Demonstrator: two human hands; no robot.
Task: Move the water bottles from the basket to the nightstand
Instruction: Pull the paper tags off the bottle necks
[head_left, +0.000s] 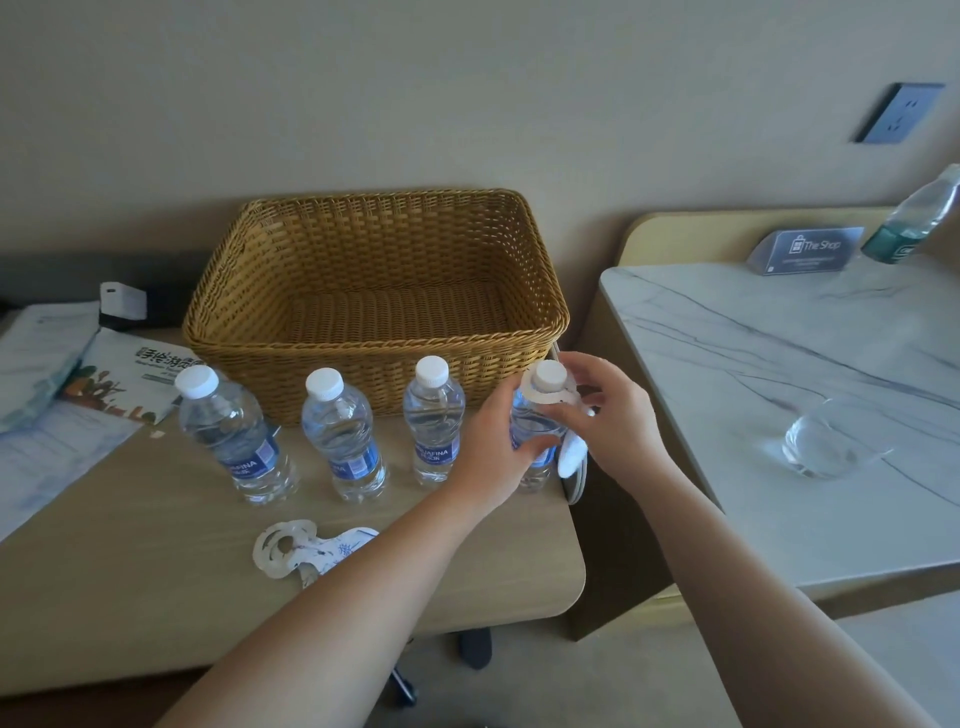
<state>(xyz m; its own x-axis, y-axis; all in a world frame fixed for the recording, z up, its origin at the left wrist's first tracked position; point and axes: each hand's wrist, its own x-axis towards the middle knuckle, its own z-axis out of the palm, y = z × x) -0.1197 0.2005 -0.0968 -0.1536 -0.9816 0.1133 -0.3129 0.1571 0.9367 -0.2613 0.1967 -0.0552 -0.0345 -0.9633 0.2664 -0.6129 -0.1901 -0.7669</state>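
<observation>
While left hand (493, 447) grips bottle (535, 431), right fingers (582, 387) pinch its neck tag (553, 392).

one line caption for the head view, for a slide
Both hands, left hand and right hand, hold the rightmost of four water bottles before an empty wicker basket.

4 clear water bottles with white caps in a row: first (234, 436), second (340, 434), third (434, 418), fourth (535, 426). 1 green-label bottle (911, 223) far right. 1 wicker basket (374, 291). 1 drinking glass (826, 436). 1 small sign (802, 252). 1 wall socket (900, 112). 2 hands: left hand (493, 447), right hand (613, 415). Paper neck tags: 1 on the fourth bottle (558, 392), a loose pile (301, 548), count unclear. Booklets (119, 374) at left, count unclear.
</observation>
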